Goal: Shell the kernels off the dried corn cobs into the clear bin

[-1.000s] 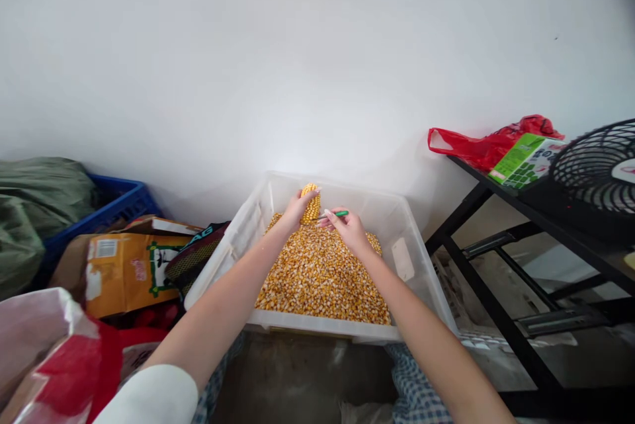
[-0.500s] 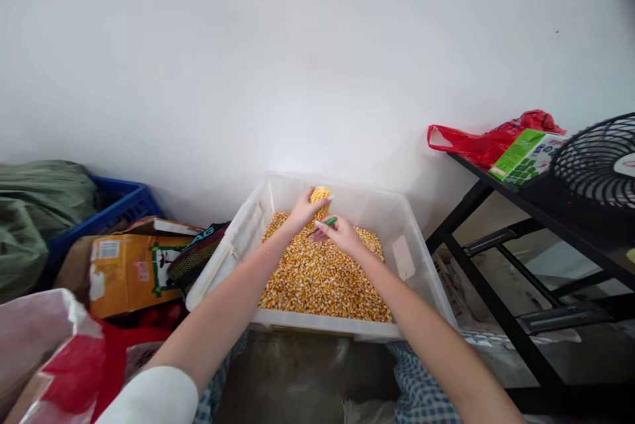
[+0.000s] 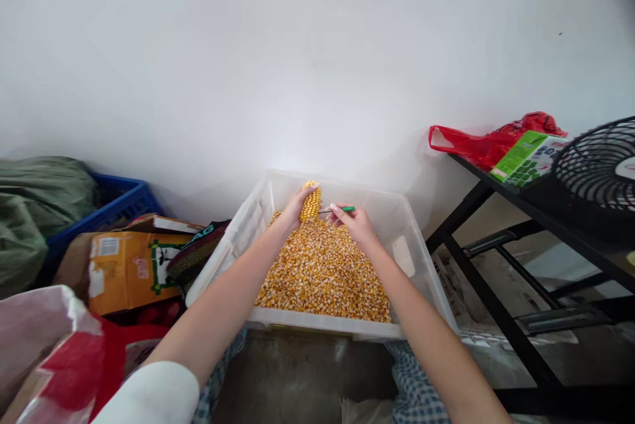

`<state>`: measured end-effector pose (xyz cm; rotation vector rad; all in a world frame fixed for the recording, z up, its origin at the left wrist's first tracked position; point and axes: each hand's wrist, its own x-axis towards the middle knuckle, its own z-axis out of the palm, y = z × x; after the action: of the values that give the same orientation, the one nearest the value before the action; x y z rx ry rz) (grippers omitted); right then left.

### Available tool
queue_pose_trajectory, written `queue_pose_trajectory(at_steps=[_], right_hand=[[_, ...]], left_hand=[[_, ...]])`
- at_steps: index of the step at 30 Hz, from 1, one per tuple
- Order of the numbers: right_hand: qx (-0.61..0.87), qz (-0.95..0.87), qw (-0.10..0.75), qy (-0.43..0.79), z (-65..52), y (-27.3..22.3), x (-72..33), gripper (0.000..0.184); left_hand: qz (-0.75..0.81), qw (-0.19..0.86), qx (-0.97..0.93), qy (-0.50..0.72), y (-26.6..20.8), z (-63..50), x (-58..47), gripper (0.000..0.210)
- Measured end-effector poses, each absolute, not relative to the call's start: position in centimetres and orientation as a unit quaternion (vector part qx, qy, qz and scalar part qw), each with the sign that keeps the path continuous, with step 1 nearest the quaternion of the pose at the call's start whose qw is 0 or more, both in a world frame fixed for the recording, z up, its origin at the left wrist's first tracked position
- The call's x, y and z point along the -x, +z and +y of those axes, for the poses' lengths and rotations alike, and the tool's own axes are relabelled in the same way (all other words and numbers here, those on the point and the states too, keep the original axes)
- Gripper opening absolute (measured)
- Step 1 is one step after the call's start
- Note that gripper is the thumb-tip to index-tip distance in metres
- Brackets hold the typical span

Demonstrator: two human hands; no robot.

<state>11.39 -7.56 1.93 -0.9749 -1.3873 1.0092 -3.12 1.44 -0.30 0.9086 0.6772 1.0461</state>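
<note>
My left hand (image 3: 294, 206) is closed around an ear of corn (image 3: 310, 203), held upright over the far part of a translucent plastic bin (image 3: 327, 323). Loose corn kernels (image 3: 327, 272) fill much of the bin's floor in a heap. Just to the right, my right hand (image 3: 355, 222) grips a screwdriver-like tool (image 3: 348, 209) with a green handle and a thin metal shaft. The shaft points left toward the ear; whether its tip touches the kernels is too small to tell.
On the right, a black table (image 3: 526, 196) bears a red plastic bag (image 3: 476, 144), a green-and-white box (image 3: 528, 158) and a black fan (image 3: 600, 166). To the left lie an orange cardboard box (image 3: 131, 272), a blue crate (image 3: 126, 196) and a red-and-white bag (image 3: 74, 358). A white wall (image 3: 317, 60) stands behind.
My left hand has shifted slightly left and turned the ear, so more of its rows show. The right hand has moved right and up, and the tool's shaft now shows pointing left.
</note>
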Motion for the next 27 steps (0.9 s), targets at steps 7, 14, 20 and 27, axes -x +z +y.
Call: queue_pose_trajectory(at_steps=[7, 14, 20, 27], right_hand=[[0.397, -0.600, 0.563, 0.406, -8.11, 2.44, -11.09, 0.034], [0.414, -0.625, 0.545, 0.375, -8.20, 2.39, -10.77, 0.037], [0.418, -0.645, 0.525, 0.366, -8.46, 2.41, -10.74, 0.035], [0.418, -0.684, 0.502, 0.324, -8.54, 2.08, -10.74, 0.033]], left_hand=[[0.296, 0.727, -0.405, 0.468, -0.29, 1.41, 3.03, 0.039], [0.295, 0.724, -0.409, 0.471, -0.04, 1.23, 3.00, 0.040], [0.311, 0.702, -0.424, 0.480, -0.36, 1.42, 3.02, 0.040], [0.336, 0.661, -0.453, 0.495, -0.14, 1.12, 3.12, 0.038]])
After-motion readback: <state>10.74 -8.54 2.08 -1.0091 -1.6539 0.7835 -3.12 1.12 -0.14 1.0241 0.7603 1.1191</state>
